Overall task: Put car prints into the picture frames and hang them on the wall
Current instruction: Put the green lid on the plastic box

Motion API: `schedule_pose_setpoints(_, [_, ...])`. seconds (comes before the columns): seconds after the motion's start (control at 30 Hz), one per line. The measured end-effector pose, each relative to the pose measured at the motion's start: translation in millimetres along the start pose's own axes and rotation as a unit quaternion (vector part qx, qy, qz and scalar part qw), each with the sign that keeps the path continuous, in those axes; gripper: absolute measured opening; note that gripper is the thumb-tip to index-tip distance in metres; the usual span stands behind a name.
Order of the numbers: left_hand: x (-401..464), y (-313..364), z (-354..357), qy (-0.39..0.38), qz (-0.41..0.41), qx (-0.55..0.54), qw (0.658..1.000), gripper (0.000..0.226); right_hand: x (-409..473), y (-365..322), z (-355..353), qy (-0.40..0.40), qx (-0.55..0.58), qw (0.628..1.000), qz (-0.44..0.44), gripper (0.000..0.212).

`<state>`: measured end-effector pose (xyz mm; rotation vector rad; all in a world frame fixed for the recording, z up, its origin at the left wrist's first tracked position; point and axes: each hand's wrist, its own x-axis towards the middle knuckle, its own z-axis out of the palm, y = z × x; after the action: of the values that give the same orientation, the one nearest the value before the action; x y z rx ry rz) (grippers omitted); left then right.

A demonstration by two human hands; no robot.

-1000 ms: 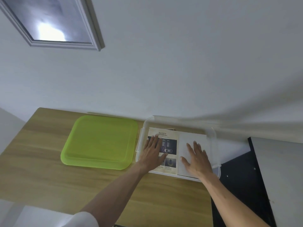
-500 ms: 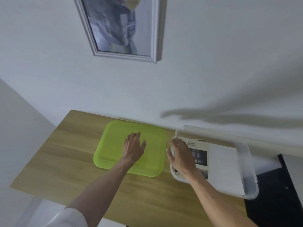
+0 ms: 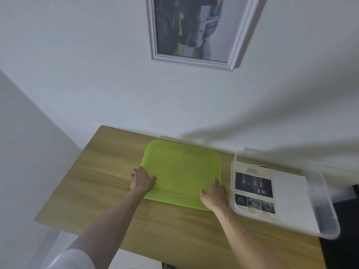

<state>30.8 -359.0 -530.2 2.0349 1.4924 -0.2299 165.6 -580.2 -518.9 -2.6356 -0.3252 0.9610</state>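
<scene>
Right grip (image 3: 214,197) joined left grip (image 3: 142,179), clasping green lid (image 3: 180,171).

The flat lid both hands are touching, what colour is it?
The lid is translucent lime green, clearest in the head view.

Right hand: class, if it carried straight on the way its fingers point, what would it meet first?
The right hand holds the near right corner of the green lid; going straight on, it would probably run along the lid's right edge to the wall, passing left of the clear box.
</scene>
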Motion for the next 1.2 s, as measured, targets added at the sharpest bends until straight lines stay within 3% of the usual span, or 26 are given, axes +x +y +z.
schedule_pose_setpoints(0.13, [12, -14, -13, 0.013, -0.043, -0.092, 0.995, 0.062, 2, -3, -7, 0.030, 0.106, 0.992, 0.062, 0.080])
schedule_pose_setpoints(0.33, [25, -40, -45, -0.027, -0.096, -0.193, 0.976, 0.061, 0, 2, -13, -0.014, 0.112, 0.991, 0.067, 0.062])
schedule_pose_setpoints(0.4, [24, -46, -55, -0.022, -0.105, -0.208, 0.972, 0.064, -4, -1, -14, -0.029, 0.131, 0.989, 0.060, 0.069])
schedule_pose_setpoints(0.47, [21, -48, -63, -0.016, -0.104, -0.232, 0.967, 0.070, -9, -3, -19, -0.030, 0.151, 0.987, 0.044, 0.072])
schedule_pose_setpoints(0.6, [9, -37, -73, -0.008, -0.083, -0.273, 0.958, 0.076, -11, 5, -34, -0.017, 0.187, 0.982, 0.007, 0.056])
schedule_pose_setpoints(0.73, [-10, -14, -70, -0.011, -0.059, -0.290, 0.955, 0.070, -10, 26, -60, -0.004, 0.213, 0.977, -0.011, 0.071])
schedule_pose_setpoints(0.9, [-35, 37, -38, -0.041, -0.012, -0.278, 0.960, 0.058, -16, 80, -112, 0.041, 0.214, 0.976, -0.019, 0.025])
schedule_pose_setpoints(0.97, [-52, 64, -19, -0.048, 0.008, -0.269, 0.962, 0.048, -18, 113, -132, 0.053, 0.211, 0.976, -0.006, 0.028])
schedule_pose_setpoints(1.07, [-90, 111, 14, -0.055, 0.046, -0.254, 0.965, 0.037, -21, 169, -164, 0.089, 0.226, 0.969, 0.041, 0.060])
schedule_pose_setpoints(1.2, [-131, 167, 62, -0.083, 0.065, -0.252, 0.962, 0.052, -23, 238, -204, 0.126, 0.252, 0.958, 0.056, 0.065])
